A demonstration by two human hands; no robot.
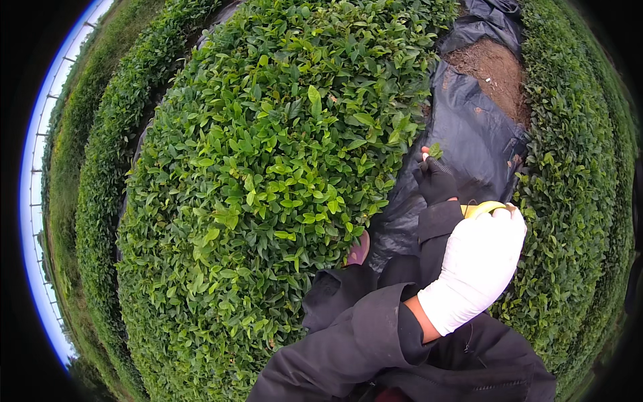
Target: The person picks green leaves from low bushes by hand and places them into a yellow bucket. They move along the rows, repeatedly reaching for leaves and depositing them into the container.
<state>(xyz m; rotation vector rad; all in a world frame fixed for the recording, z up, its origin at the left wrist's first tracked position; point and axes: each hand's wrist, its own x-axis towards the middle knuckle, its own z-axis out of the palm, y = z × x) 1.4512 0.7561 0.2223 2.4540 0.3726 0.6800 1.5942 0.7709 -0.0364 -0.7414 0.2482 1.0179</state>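
Observation:
My left hand point(477, 266), in a white glove below a dark sleeve, is curled round a yellow object point(485, 208) with a curved edge; the hand hides most of it. Farther out is my right hand point(436, 180) in a black glove, with bare fingertips showing. A small green leaf point(435, 151) is at those fingertips and looks pinched between them. To the left spreads a dense, broad-topped tea hedge point(271, 166), with paler young leaves among darker ones. My right hand is beside its edge, over a black plastic sheet point(467, 130).
A second hedge row point(562, 196) borders the path on the right. Bare brown soil point(490, 73) shows beside the wrinkled sheet. A pinkish shoe point(358, 248) stands at the hedge's foot. Farther left runs another green row point(108, 166), with a fence point(37, 171) at the rim.

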